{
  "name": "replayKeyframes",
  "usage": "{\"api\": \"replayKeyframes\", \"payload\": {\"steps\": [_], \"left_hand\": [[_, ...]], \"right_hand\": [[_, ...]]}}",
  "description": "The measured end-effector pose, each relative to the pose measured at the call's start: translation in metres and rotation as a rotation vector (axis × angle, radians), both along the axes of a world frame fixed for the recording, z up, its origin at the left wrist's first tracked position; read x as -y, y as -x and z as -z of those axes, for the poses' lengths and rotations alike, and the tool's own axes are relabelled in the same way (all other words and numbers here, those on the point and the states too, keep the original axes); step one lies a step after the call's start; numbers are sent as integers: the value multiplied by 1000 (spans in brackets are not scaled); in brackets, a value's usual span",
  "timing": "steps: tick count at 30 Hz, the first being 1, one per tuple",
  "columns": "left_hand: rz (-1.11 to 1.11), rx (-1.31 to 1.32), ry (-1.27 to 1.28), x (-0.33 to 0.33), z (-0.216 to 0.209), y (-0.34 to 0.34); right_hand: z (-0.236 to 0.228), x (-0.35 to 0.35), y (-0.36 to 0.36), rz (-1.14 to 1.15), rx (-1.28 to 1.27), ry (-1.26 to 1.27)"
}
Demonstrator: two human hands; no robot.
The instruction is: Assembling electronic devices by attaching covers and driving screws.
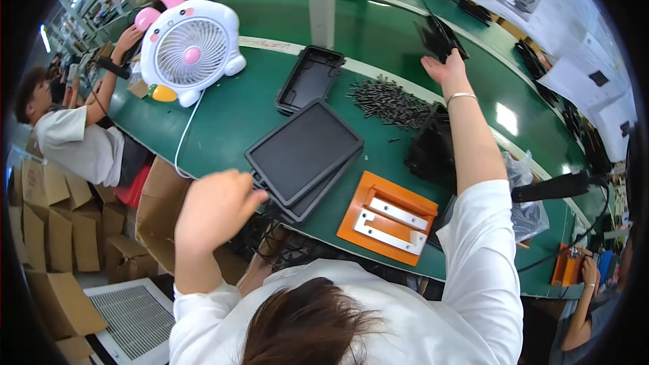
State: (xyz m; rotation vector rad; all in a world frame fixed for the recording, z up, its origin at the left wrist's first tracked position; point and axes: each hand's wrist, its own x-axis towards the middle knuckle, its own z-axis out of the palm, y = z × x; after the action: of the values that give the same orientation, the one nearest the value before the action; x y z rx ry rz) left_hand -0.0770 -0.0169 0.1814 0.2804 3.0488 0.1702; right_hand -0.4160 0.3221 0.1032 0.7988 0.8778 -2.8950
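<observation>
My left hand (220,208) is curled at the table's near edge, beside the left corner of a stack of black rectangular panels (305,152). Its fingertips are turned away, so anything in them is hidden. My right arm stretches far forward. At its end, my right hand (449,73) has its thumb spread from the fingers and touches a tilted, blurred black flat part (443,35) over the shiny green surface. Behind the panels lies an open black housing (309,80). A pile of small black screws (391,102) spreads to its right.
An orange fixture (351,220) with white metal pieces lies near the front edge. Next to my right forearm is a black bin (430,149). A rabbit-shaped fan (191,51) stands left, near another person. A black-handled tool (551,188) is at right; cardboard boxes (61,209) stand lower left.
</observation>
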Motion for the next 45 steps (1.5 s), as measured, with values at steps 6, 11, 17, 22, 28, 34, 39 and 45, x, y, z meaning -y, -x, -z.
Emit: {"api": "replayKeyframes", "payload": {"steps": [6, 11, 17, 22, 28, 34, 39, 45], "left_hand": [[10, -102, -104, 1, 28, -18], [404, -306, -811, -3, 7, 3], [1322, -18, -1152, -6, -13, 62], [135, -381, -532, 7, 46, 174], [-117, -25, -323, 36, 126, 245], [89, -885, -398, 16, 66, 195], [230, -1528, -622, -28, 12, 108], [921, -960, -1039, -102, 68, -1]], "right_hand": [[-58, 69, -65, -749, -456, -725], [-80, 116, -226, -663, -1797, -1512], [-75, 38, -297, -86, -1397, -1385], [-25, -34, -345, -6, -919, -1059], [-23, -18, -348, -236, -522, -1336], [-7, 2, -364, 444, -821, -1811], [-27, 26, -371, -266, -986, -1255], [-61, 50, -393, -340, -809, -226]]}}
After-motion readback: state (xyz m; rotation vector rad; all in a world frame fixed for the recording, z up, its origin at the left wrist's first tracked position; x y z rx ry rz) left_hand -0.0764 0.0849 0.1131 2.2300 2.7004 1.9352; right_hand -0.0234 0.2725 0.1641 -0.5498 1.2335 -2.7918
